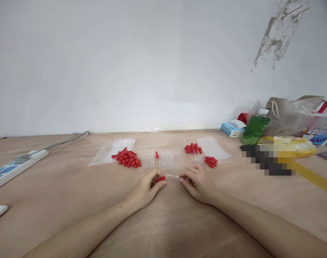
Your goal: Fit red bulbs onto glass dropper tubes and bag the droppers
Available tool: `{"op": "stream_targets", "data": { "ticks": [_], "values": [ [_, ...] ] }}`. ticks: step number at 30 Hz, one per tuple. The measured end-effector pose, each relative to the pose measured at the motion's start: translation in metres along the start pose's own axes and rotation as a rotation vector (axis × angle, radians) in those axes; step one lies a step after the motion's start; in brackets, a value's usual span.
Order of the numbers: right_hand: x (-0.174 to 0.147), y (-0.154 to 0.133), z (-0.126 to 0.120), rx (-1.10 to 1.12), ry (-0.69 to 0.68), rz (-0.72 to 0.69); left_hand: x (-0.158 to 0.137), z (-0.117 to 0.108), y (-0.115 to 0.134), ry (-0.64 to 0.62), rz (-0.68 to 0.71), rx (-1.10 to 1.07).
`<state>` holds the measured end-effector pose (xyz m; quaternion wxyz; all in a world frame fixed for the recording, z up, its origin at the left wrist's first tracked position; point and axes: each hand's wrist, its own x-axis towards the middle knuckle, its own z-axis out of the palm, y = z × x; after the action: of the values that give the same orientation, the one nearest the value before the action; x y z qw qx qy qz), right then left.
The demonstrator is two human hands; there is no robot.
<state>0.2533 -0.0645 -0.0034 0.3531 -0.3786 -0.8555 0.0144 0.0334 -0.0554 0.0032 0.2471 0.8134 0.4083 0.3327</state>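
Note:
Between the thumb and fingers of my left hand [148,184] is a red rubber dropper bulb [160,178]. My right hand [197,182] pinches a clear glass dropper tube [172,176], whose free end points left at the bulb, a small gap apart. Just beyond my hands lies a row of clear tubes [167,160], with one red bulb [157,154] on it. A heap of red bulbs [127,158] sits left of the row. To the right are several droppers with red bulbs fitted [194,152], and a few red bulbs [211,161] beside them.
Clear plastic bags [105,152] lie behind the heap, and more bags [213,148] at the right. A white power strip [18,166] is at far left. On the right stand a green bottle [255,127], a tissue pack [232,129] and a yellow packet [300,148].

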Motion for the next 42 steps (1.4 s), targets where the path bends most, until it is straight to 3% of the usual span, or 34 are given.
{"op": "stream_targets", "data": {
  "ticks": [6, 10, 17, 28, 36, 42],
  "values": [
    [-0.001, 0.003, 0.003, 0.011, -0.015, -0.021, 0.001, -0.001, 0.001, -0.001, 0.003, 0.009],
    [-0.002, 0.007, 0.001, 0.044, -0.035, -0.035, 0.002, -0.002, 0.002, -0.009, 0.075, 0.036],
    [-0.006, 0.015, -0.004, 0.004, -0.043, -0.080, -0.001, -0.001, 0.008, -0.112, 0.175, 0.100],
    [-0.005, -0.005, -0.008, -0.105, -0.115, -0.054, -0.002, 0.000, 0.008, -0.196, 0.231, 0.194],
    [0.000, -0.014, -0.002, -0.114, -0.239, 0.042, -0.001, -0.001, 0.008, -0.158, 0.234, 0.207],
    [0.001, -0.028, -0.015, -0.052, -0.271, 0.095, -0.004, -0.006, 0.004, -0.083, 0.174, 0.189]
  ]
}}
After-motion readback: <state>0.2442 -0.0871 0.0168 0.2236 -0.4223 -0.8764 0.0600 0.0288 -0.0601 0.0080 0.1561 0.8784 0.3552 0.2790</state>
